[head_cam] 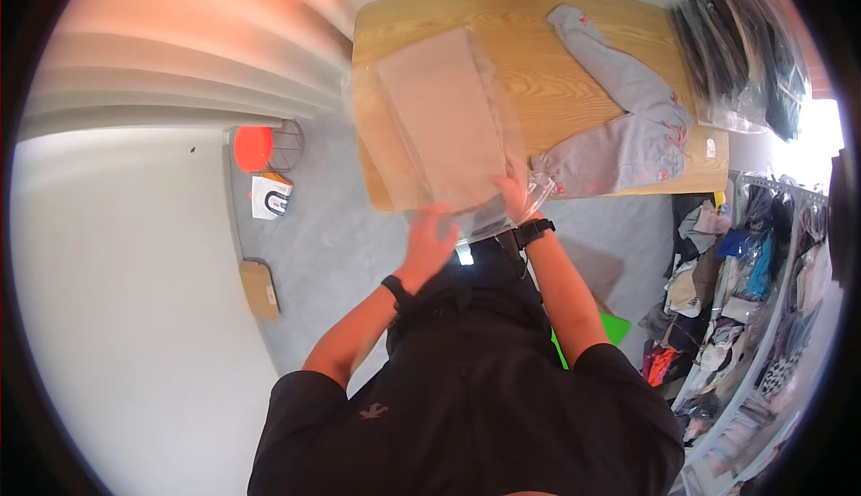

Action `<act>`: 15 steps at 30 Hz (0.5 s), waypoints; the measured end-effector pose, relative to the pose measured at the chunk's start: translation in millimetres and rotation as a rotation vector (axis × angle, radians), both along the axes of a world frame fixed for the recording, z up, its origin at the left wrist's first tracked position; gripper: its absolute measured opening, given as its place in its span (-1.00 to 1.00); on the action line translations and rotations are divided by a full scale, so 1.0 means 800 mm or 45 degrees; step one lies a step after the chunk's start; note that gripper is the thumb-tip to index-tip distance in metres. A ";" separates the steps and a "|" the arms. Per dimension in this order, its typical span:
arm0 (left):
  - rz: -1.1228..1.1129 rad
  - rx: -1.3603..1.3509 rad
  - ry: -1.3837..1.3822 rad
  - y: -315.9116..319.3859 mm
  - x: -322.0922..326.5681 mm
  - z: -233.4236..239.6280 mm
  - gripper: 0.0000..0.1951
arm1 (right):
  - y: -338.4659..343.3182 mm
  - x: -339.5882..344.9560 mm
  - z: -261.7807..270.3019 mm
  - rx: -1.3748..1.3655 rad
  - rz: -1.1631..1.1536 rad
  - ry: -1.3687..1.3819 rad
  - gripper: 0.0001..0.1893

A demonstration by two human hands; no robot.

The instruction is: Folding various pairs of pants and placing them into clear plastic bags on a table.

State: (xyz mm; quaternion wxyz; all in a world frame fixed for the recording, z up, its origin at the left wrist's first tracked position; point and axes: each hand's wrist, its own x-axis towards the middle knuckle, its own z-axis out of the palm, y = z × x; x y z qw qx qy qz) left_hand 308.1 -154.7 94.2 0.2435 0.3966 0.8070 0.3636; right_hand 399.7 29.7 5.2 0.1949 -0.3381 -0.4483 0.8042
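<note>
A folded beige garment (440, 116) lies inside a clear plastic bag (380, 153) on the left part of a wooden table (538, 85). The near end of the bag hangs past the table's front edge, towards my waist. My right hand (516, 190) grips the bag at its near right corner, with crumpled film around the fingers and thumb. My left hand (430, 240) is at the near left edge of the bag, blurred. Whether its fingers hold the film cannot be told. Grey sweatpants (622, 112) with red drawstrings lie spread on the right of the table.
Several bagged garments (743, 59) are piled at the table's right end. A rack (730, 307) packed with clothes stands at the right. Left on the floor are a red-topped wire basket (254, 149), a white packet (272, 199) and a cardboard box (259, 290). Curtains (202, 45) hang behind.
</note>
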 end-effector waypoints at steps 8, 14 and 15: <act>1.115 -0.113 -1.705 -0.096 -0.057 -0.111 -0.45 | 0.004 0.009 -0.052 1.838 0.130 -0.451 -0.58; 0.902 -0.091 -1.415 -0.119 -0.043 -0.119 -0.65 | 0.000 0.087 -0.074 0.326 -0.588 -0.610 -0.57; 0.833 -0.091 -1.423 -0.122 -0.046 -0.114 -0.64 | 0.003 0.080 -0.059 0.574 -0.742 -0.725 -0.57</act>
